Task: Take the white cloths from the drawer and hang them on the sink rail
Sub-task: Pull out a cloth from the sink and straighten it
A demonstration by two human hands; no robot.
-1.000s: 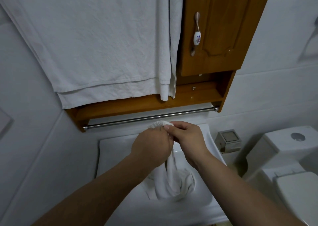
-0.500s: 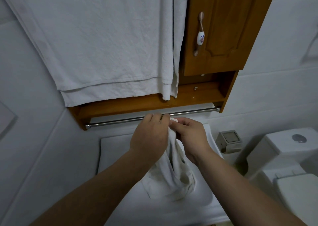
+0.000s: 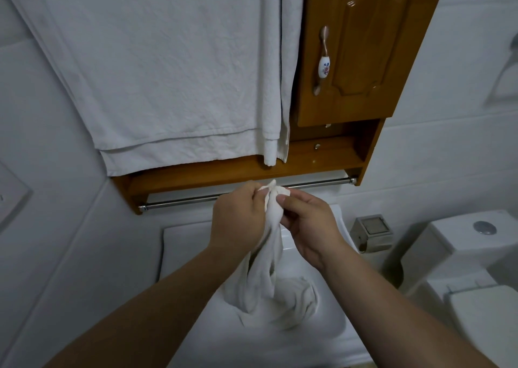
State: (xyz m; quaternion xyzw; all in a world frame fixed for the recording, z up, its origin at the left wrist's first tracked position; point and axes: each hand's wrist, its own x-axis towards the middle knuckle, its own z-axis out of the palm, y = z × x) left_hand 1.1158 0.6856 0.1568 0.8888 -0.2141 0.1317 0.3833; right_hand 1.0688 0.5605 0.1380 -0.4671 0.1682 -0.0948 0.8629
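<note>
A white cloth (image 3: 269, 278) hangs bunched from both my hands, its lower part lying crumpled in the white sink (image 3: 179, 244). My left hand (image 3: 238, 216) and my right hand (image 3: 308, 221) pinch its top end together, just in front of the metal sink rail (image 3: 182, 200). The rail runs under the wooden cabinet (image 3: 358, 59) and nothing hangs on it. The cloth's top tip pokes up over the rail line between my thumbs.
Large white towels (image 3: 157, 73) hang over the cabinet's left side, down to its open shelf. A metal paper holder (image 3: 371, 231) is on the wall at right. A white toilet with its cistern (image 3: 473, 241) stands at the far right.
Both hands rose with the cloth's top end from over the sink to the height of the rail. More of the cloth has been lifted out of the basin.
</note>
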